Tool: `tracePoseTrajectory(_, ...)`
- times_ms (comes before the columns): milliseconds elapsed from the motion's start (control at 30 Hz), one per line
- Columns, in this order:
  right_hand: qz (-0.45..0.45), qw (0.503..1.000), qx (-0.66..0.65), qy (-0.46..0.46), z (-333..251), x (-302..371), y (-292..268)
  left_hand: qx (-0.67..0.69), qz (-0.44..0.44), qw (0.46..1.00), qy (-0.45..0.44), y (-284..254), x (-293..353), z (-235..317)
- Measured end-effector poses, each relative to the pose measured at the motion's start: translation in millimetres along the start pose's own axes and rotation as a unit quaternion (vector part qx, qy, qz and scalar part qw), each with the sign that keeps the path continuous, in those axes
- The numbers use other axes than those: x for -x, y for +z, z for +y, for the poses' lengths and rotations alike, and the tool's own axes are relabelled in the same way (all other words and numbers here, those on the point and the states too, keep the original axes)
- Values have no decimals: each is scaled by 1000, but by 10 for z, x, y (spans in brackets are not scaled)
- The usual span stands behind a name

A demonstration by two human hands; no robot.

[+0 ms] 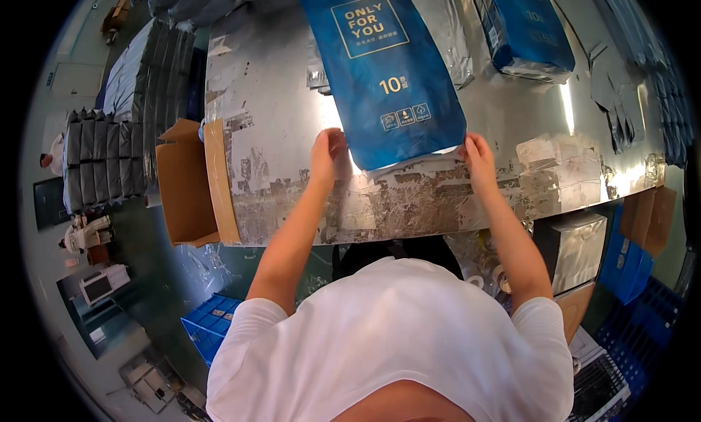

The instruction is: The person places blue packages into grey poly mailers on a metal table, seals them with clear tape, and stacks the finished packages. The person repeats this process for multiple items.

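Note:
A large blue soft package (398,79) with gold print lies lengthwise on the metal worktable (270,159), its near end toward me. My left hand (327,155) is closed at the package's near left corner, fingers curled against its side. At the near right corner, my right hand (478,158) pinches the edge between thumb and fingers. A pale strip shows under the near end; what it belongs to is hard to make out. Farther right lies a second blue package (522,31) of the same kind.
An open cardboard box (186,188) stands against the table's left edge. Grey bagged bundles (106,155) are stacked beyond it. Grey plastic bags (617,101) lie at the right. Worn tape (558,166) covers part of the near edge. A blue crate (210,323) sits on the floor.

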State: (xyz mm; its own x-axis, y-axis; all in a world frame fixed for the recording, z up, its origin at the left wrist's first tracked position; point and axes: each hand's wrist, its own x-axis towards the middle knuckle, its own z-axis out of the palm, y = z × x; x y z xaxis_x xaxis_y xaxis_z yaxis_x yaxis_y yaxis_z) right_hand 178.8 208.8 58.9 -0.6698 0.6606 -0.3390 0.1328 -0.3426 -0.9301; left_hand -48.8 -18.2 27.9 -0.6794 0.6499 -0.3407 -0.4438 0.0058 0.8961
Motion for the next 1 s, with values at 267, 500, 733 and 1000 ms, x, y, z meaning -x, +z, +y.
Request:
tracePoseTrajectory(267, -61, 992, 103, -48, 321, 224, -3, -278, 17, 952, 125, 217, 674, -449)
tracePoseTrajectory(500, -129, 977, 114, -125, -815, 586, 404, -109, 24, 979, 170, 323, 1051, 959)
tracePoseTrajectory(733, -139, 962, 25, -234, -1682, 739, 898, 3, -6, 969, 245, 339, 1103, 1901)
tracePoseTrajectory(1000, -136, 969, -1, -207, -1756, 750, 938, 55, -53, 977, 201, 299, 1124, 2050)
